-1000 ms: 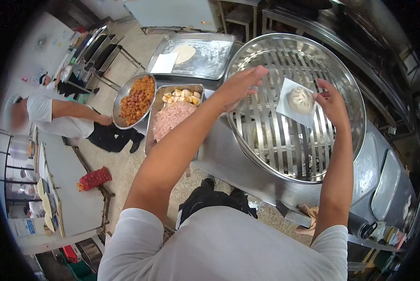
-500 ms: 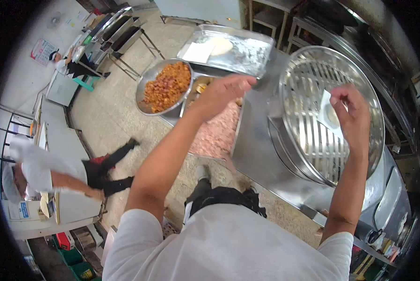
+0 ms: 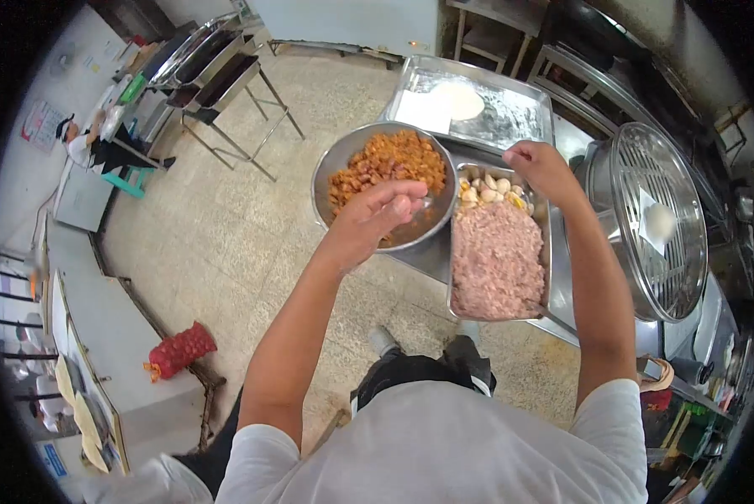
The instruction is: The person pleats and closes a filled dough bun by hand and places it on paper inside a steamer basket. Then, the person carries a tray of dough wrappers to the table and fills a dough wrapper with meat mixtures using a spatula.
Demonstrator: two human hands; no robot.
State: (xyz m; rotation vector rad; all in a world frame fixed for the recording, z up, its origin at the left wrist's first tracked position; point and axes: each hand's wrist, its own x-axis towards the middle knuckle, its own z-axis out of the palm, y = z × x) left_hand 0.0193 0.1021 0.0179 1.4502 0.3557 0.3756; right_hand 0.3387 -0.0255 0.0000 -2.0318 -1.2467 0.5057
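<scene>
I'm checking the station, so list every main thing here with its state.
Metal bowl: uncovered, part-filled with orange-brown mix
Rectangular pan: uncovered, holding pink mince and pale pieces
Steamer: uncovered, bun inside
Bun: on white paper
Dough round: flattened, on the tray
Tray: white-streaked
Red net sack: filled
Left grip: loosely open, nothing visible held
Right grip: curled in, nothing visible held

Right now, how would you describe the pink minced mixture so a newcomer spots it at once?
Find the rectangular metal pan between the round silver metal bowl and the big round slatted metal steamer. The pink minced mixture fills the end nearest the wearer. It is one pale, fine mass, unlike the pan's white-and-yellow chunks or the bowl's coarse orange-brown mixture.
</scene>
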